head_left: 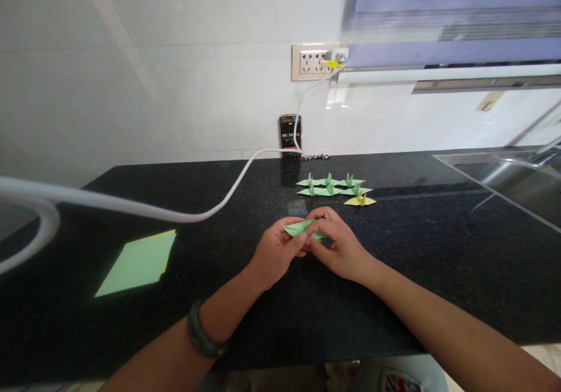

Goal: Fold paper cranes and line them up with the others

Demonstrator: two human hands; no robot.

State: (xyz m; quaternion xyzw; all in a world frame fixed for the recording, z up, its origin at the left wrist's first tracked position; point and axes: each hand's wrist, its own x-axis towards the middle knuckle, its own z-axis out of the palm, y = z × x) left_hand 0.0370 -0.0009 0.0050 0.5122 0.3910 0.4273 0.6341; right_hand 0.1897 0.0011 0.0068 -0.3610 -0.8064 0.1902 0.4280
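A folded piece of green paper (298, 227) is held between both hands above the dark countertop. My left hand (277, 250), with a dark bangle on its wrist, grips the paper from the left, thumb on the near side. My right hand (337, 245) pinches it from the right, its fingers covering much of the paper. Just beyond the hands stand several green paper cranes (329, 190) in two rows. One yellow paper crane (361, 201) sits at their near right. To the left lies a stack of green and yellow paper sheets (138, 263).
A phone (289, 136) showing a timer leans on the tiled wall. A thick white cable (193, 217) sweeps across the left side toward a wall socket (313, 62). At the right is a metal sink (517, 181). The countertop's near edge (315, 360) runs below my forearms.
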